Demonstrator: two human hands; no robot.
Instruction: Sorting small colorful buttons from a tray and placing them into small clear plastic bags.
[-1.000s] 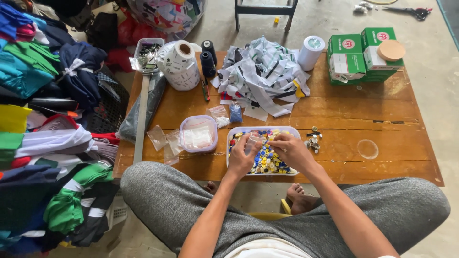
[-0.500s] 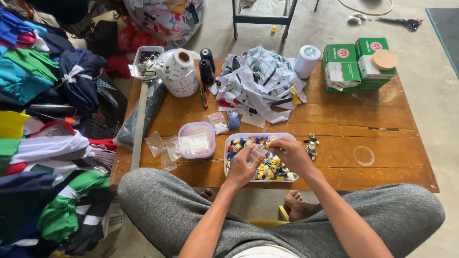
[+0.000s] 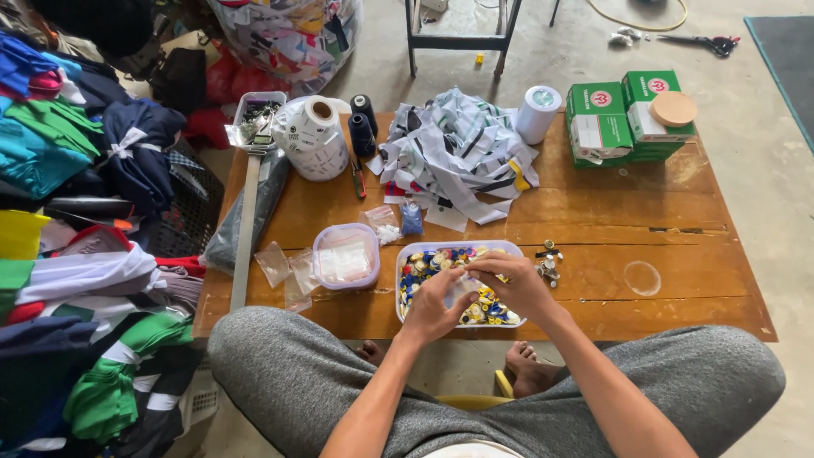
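Observation:
Both my hands work over a rectangular clear tray (image 3: 407, 257) full of several small coloured buttons, near the front edge of a low wooden table (image 3: 593, 220). My left hand (image 3: 431, 304) and my right hand (image 3: 510, 282) meet above the tray and pinch a small clear plastic bag (image 3: 462, 288) between them. A little pile of metal buttons (image 3: 548, 263) lies just right of the tray. What is inside the bag is too small to tell.
A lidded clear tub (image 3: 345, 255) and loose small bags (image 3: 284, 267) lie left of the tray. Behind are a heap of fabric strips (image 3: 458, 153), a white tape roll (image 3: 315, 137), dark thread spools (image 3: 362, 123), green boxes (image 3: 623, 114). Piled clothes (image 3: 76, 254) fill the left side.
My hands have stayed over the button tray, with my fingers drawn closer together on the small bag. The view has shifted slightly.

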